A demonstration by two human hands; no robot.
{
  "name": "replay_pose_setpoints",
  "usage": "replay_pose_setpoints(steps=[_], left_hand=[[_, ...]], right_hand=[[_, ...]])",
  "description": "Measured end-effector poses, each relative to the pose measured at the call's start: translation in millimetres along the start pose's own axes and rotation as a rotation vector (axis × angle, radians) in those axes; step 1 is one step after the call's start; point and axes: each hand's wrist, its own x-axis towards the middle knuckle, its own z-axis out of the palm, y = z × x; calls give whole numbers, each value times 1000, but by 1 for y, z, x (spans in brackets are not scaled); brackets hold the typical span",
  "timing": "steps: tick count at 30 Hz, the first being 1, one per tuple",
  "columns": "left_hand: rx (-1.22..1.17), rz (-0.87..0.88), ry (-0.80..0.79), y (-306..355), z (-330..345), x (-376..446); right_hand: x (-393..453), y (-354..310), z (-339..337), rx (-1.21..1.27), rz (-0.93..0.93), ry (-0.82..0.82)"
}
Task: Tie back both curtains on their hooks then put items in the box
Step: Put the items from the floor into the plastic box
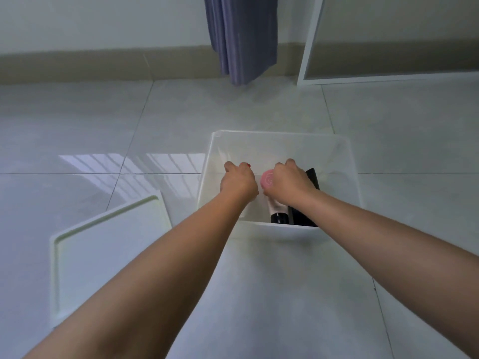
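Translucent white plastic made up the one box (280, 141), which sat on the glossy tiled floor (103, 130) near the middle of the scene with its top open. Two bare forearms reached into it from the near side. The left hand (238, 181) was down inside the left half of the box with its fingers curled; whether they held anything could not be told, since the fingers pointed away from the camera. The right hand (291, 181) was down in the right half, fingers curled over one round pink item (267, 179), gripping it from above.

Three items could be counted in the box: the pink one under the right hand, one white tube with a black cap (277, 212) lying just near of it with the cap toward the near wall, and one flat black item (309, 200) leaning along the right side, partly hidden by the right wrist.

One white lid (103, 244) lay flat on the floor to the left of the box, well apart from the hands. One grey-blue curtain (241, 37) hung at the far wall, its hem just above the floor, and one white frame (308, 47) stood to its right.
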Motion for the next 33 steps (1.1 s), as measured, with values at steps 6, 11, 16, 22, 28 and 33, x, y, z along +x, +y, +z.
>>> replay_pose_setpoints(steps=[6, 11, 16, 22, 28, 33], left_hand=[[142, 68, 25, -2, 7, 4], [20, -47, -20, -1, -1, 0], [178, 19, -77, -7, -8, -6], [324, 107, -97, -19, -8, -9], [228, 133, -60, -21, -7, -12], [188, 133, -76, -20, -7, -14]], right_hand=[[1, 3, 4, -17, -57, 1], [1, 5, 2, 25, -54, 4], [-1, 12, -7, 26, -31, -6], [3, 9, -6, 36, 8, 4], [5, 9, 0, 30, -1, 42], [2, 11, -4, 61, -6, 17]])
